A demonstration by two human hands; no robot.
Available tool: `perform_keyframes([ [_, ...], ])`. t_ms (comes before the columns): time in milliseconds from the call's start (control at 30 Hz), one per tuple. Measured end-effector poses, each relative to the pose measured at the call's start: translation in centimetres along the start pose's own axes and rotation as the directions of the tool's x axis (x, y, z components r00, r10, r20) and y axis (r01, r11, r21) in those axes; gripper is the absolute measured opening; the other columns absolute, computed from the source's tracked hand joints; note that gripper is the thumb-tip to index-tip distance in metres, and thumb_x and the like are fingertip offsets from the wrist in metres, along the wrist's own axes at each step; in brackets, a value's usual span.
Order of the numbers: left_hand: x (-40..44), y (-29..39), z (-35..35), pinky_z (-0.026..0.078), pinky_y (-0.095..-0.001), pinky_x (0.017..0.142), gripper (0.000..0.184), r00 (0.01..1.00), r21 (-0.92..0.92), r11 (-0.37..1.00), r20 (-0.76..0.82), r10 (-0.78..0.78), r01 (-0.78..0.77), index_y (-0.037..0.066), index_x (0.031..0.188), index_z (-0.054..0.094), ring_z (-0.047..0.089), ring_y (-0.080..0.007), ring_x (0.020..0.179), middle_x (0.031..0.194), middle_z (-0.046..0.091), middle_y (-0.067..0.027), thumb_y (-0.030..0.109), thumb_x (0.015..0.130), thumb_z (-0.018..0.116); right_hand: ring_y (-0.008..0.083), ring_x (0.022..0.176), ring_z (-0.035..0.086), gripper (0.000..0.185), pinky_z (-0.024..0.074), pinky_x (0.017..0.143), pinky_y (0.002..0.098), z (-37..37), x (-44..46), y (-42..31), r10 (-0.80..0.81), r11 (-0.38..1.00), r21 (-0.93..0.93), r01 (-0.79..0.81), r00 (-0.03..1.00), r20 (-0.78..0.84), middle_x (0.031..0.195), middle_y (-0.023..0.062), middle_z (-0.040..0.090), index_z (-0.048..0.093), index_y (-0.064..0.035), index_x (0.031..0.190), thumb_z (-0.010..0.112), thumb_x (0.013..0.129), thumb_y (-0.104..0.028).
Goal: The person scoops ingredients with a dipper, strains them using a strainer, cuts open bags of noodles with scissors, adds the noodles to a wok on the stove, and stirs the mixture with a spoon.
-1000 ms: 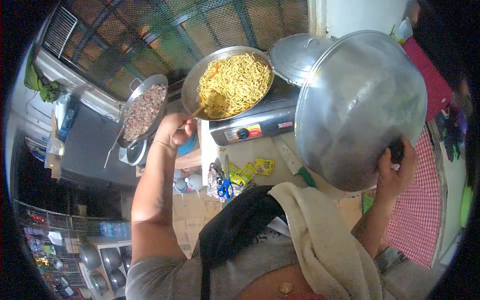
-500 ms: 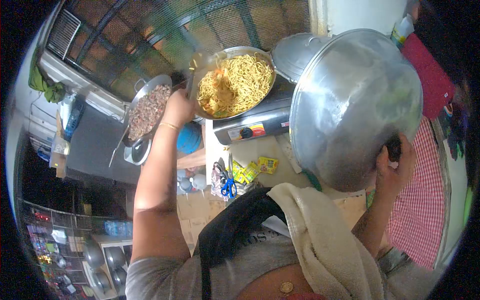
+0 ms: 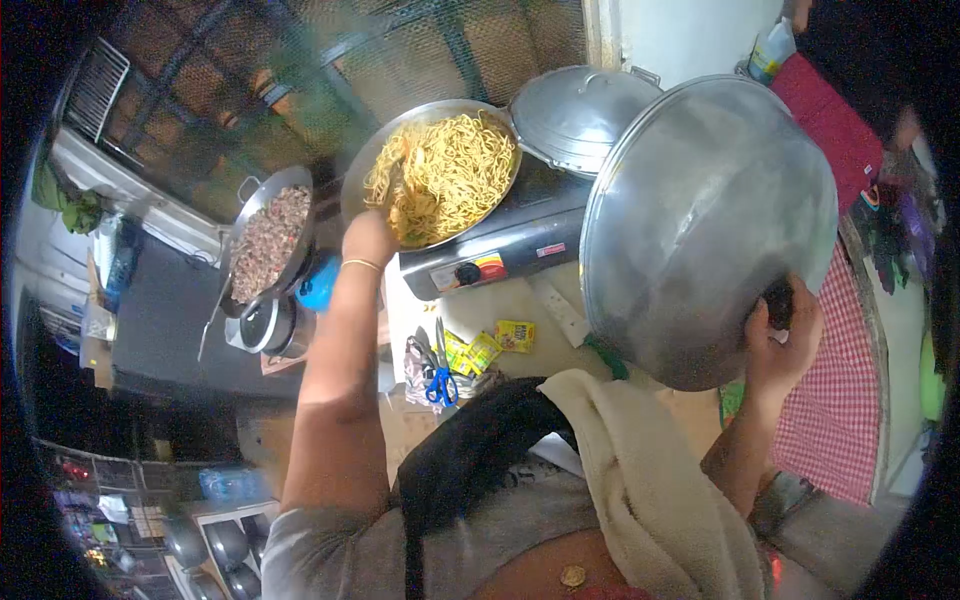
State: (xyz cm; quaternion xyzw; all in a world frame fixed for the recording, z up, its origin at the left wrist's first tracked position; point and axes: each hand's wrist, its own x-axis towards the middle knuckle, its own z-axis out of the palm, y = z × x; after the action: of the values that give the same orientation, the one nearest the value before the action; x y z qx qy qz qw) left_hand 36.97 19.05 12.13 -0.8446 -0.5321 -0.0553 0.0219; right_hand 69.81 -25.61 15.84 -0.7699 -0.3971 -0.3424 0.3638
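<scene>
My left hand (image 3: 370, 238) is closed at the near-left rim of a wide metal pan (image 3: 352, 190) of yellow noodles (image 3: 455, 165). It grips a thin cooking utensil whose far end is down among the noodles; its exact kind is hidden. My right hand (image 3: 785, 340) is closed around the black knob (image 3: 778, 300) of a big domed metal lid (image 3: 700, 220). The lid is held up on its side, to the right of the pan. Under the pan stands a black gas stove (image 3: 510, 255) with a dial on its front.
To the left, a second pan holds chopped meat (image 3: 268, 245), with a small pot (image 3: 268, 322) beside it. Another lidded pot (image 3: 585, 115) stands behind the large lid. Blue-handled scissors (image 3: 440, 385) and yellow seasoning packets (image 3: 515, 336) lie in front of the stove.
My left hand has come down from beside the pan to its near rim, and the utensil has dipped into the noodles. The right hand still holds the lid. The view has shifted slightly.
</scene>
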Motion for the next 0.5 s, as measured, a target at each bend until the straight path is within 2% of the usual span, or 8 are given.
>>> perform_keyframes([
  [33, -0.7, 0.1, 0.3, 0.052, -0.0462, 0.082, 0.023, 0.998, 0.033, 0.998, -0.026, 0.053, -0.052, -0.001, 0.096, 0.068, 0.065, -0.0405, 0.09, 0.092, 0.068, -0.0243, 0.012, 0.079, 0.062, 0.0316, 0.099, 0.06, 0.053, 0.0488, 0.088, 0.0392, 0.0, 0.1, -0.1, -0.008, 1.0, 0.002, 0.008, 1.0, -0.006, 0.111, 0.0145, 0.064, 0.06, -0.0033, 0.12, 0.073, 0.069, -0.005],
  [133, -1.6, -0.6, 0.1, 0.053, -0.0453, 0.082, 0.023, 0.995, -0.052, 0.998, -0.099, 0.016, -0.022, -0.001, 0.098, 0.067, 0.065, -0.0407, 0.089, 0.09, 0.068, -0.0234, 0.009, 0.077, 0.061, 0.0314, 0.099, 0.06, 0.051, 0.0488, 0.088, 0.0391, 0.1, 0.2, -0.3, -0.014, 0.999, 0.041, 0.015, 0.999, -0.031, 0.111, 0.0141, 0.064, 0.06, -0.003, 0.119, 0.072, 0.07, -0.005],
  [167, -2.2, -1.5, -1.0, 0.053, -0.0459, 0.081, 0.021, 0.999, 0.047, 0.998, 0.004, 0.034, -0.034, 0.0, 0.094, 0.067, 0.065, -0.0411, 0.089, 0.091, 0.068, -0.024, 0.007, 0.076, 0.06, 0.0314, 0.098, 0.06, 0.05, 0.0488, 0.088, 0.0391, 0.2, 0.2, -0.3, -0.013, 0.998, 0.059, 0.016, 0.999, -0.039, 0.111, 0.0139, 0.064, 0.06, -0.003, 0.119, 0.072, 0.071, -0.005],
  [200, -2.7, -4.3, -2.1, 0.052, -0.0478, 0.081, 0.019, 0.991, -0.014, 0.992, -0.049, 0.127, -0.128, -0.001, 0.091, 0.067, 0.064, -0.0425, 0.09, 0.091, 0.066, -0.0266, 0.007, 0.077, 0.057, 0.0315, 0.098, 0.06, 0.05, 0.0488, 0.088, 0.0391, 0.2, 0.3, -0.4, -0.002, 0.999, 0.055, 0.004, 1.0, -0.024, 0.111, 0.0139, 0.064, 0.06, -0.0029, 0.119, 0.072, 0.071, -0.005],
  [267, -5.5, -2.7, -6.5, 0.051, -0.0492, 0.08, 0.02, 0.999, -0.051, 0.998, -0.031, 0.029, -0.03, -0.002, 0.09, 0.067, 0.063, -0.0438, 0.09, 0.091, 0.065, -0.0286, 0.007, 0.078, 0.054, 0.0316, 0.098, 0.06, 0.048, 0.0489, 0.087, 0.0393, 0.0, 0.4, -0.6, 0.017, 0.999, 0.047, -0.018, 1.0, 0.007, 0.111, 0.0139, 0.064, 0.06, -0.0029, 0.119, 0.072, 0.073, -0.006],
  [367, -5.3, -4.9, -5.4, 0.051, -0.0486, 0.082, 0.022, 0.999, -0.022, 0.999, -0.03, -0.033, 0.033, -0.003, 0.091, 0.068, 0.062, -0.0445, 0.092, 0.093, 0.064, -0.0295, 0.008, 0.078, 0.054, 0.0321, 0.098, 0.06, 0.046, 0.0491, 0.086, 0.0401, 0.8, 0.1, -0.3, 0.01, 0.999, 0.048, -0.011, 1.0, 0.012, 0.11, 0.0142, 0.064, 0.06, -0.0031, 0.119, 0.071, 0.075, -0.008],
  [467, -5.4, -2.4, -5.3, 0.051, -0.0479, 0.082, 0.022, 0.991, -0.012, 0.997, 0.112, -0.078, 0.08, -0.003, 0.09, 0.069, 0.063, -0.0439, 0.093, 0.095, 0.064, -0.0294, 0.009, 0.078, 0.054, 0.0326, 0.099, 0.06, 0.045, 0.0496, 0.086, 0.0412, 1.3, 0.2, 0.0, -0.032, 0.999, 0.036, 0.032, 0.999, 0.002, 0.111, 0.0143, 0.064, 0.06, -0.0033, 0.119, 0.071, 0.076, -0.011],
  [500, -3.2, -5.1, -1.1, 0.05, -0.0473, 0.086, 0.024, 0.987, 0.079, 0.996, 0.157, 0.021, -0.034, -0.004, 0.09, 0.069, 0.062, -0.0439, 0.095, 0.098, 0.064, -0.0292, 0.009, 0.076, 0.056, 0.0328, 0.099, 0.06, 0.044, 0.0497, 0.086, 0.0415, 1.4, 0.3, 0.1, -0.047, 0.998, 0.035, 0.047, 0.999, -0.001, 0.111, 0.0143, 0.064, 0.06, -0.0033, 0.119, 0.07, 0.077, -0.012],
])
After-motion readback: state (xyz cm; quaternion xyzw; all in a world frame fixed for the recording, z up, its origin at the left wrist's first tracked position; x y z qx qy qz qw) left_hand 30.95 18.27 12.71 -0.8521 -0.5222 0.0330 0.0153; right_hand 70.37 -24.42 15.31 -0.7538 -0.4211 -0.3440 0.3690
